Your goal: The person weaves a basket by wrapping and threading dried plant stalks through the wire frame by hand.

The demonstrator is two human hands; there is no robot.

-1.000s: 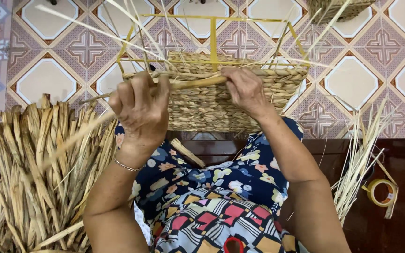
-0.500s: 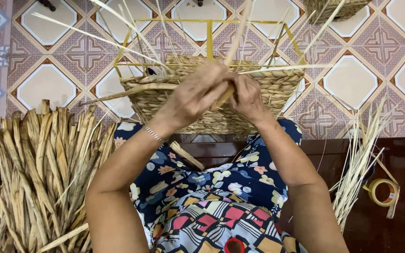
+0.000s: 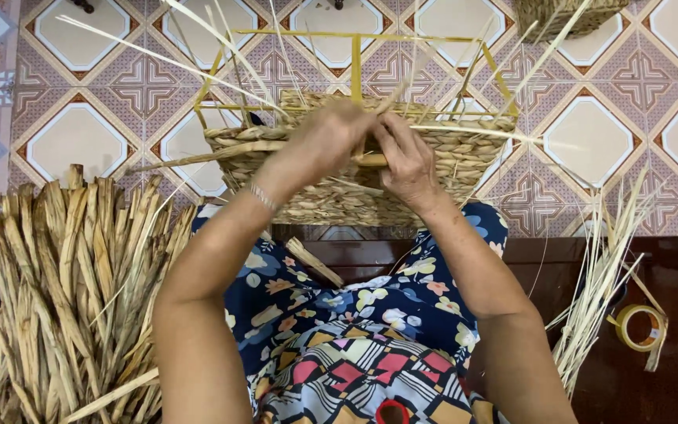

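Note:
A half-woven straw basket (image 3: pixel 464 161) on a yellow wire frame (image 3: pixel 355 63) rests against my knees, with thin pale reeds sticking up from its rim. My left hand (image 3: pixel 319 145) and my right hand (image 3: pixel 406 161) meet at the middle of the near rim. Both pinch a thick dried straw strand (image 3: pixel 198 157) that runs left from the hands along the rim. The left hand partly covers the right hand's fingers.
A big heap of dried flat straw (image 3: pixel 56 290) lies to my left. A bundle of thin pale reeds (image 3: pixel 598 290) and a roll of yellow tape (image 3: pixel 639 327) lie on dark wood at right. Another woven basket (image 3: pixel 566 14) shows at the top edge. Patterned floor tiles lie beyond.
My left hand moved right from the basket's left part to the middle of the rim, joining the right hand. The strand now lies along the rim.

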